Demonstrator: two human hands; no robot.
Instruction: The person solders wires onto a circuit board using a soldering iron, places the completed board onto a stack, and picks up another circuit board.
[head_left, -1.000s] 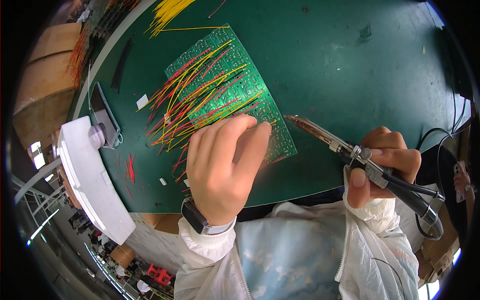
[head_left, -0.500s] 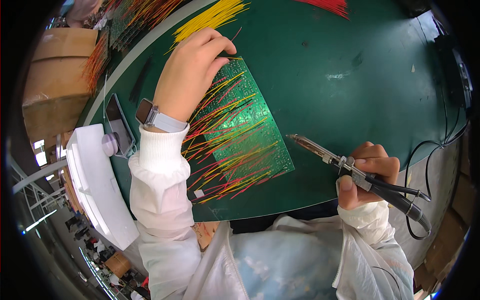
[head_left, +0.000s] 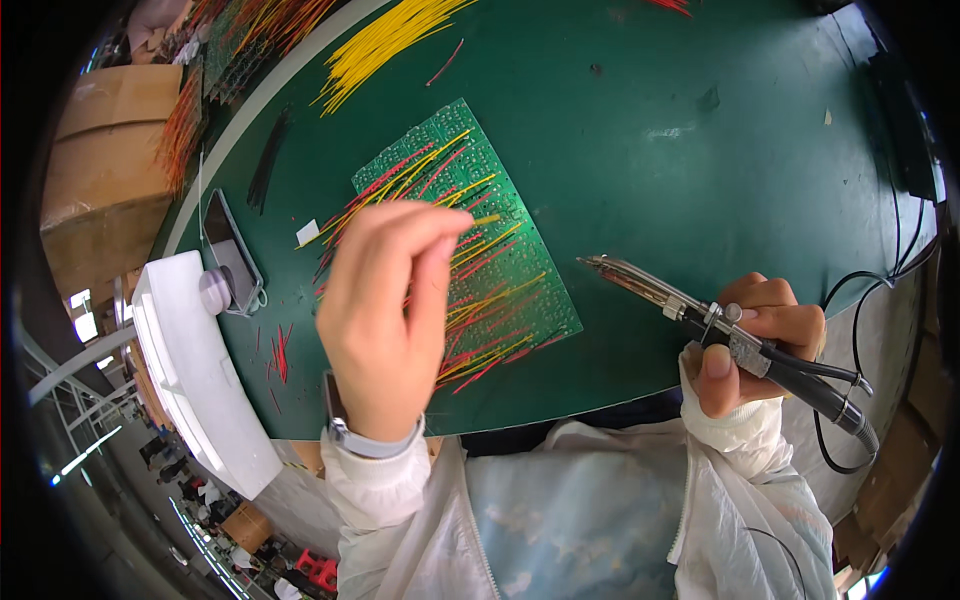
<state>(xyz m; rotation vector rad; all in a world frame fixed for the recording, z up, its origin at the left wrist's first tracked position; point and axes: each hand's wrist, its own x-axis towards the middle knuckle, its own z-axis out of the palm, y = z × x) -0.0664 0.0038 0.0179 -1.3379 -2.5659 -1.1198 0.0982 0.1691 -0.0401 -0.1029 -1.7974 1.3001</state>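
The board (head_left: 525,256) lay on the worktop (head_left: 700,200). Over it, the grip of our left hand (head_left: 385,295) pinched a yellow wire (head_left: 487,219); right of it, our right hand (head_left: 768,312) wrapped the iron (head_left: 690,312). Pinching close to the wire's end seemed steadiest.

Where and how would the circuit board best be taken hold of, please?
I would pinch the board by its long right edge, coming from the right: that edge looks mostly free of wires, which trail past the left one. It seems to lie flat, so may need tipping up; mind the iron, whose tip points there.
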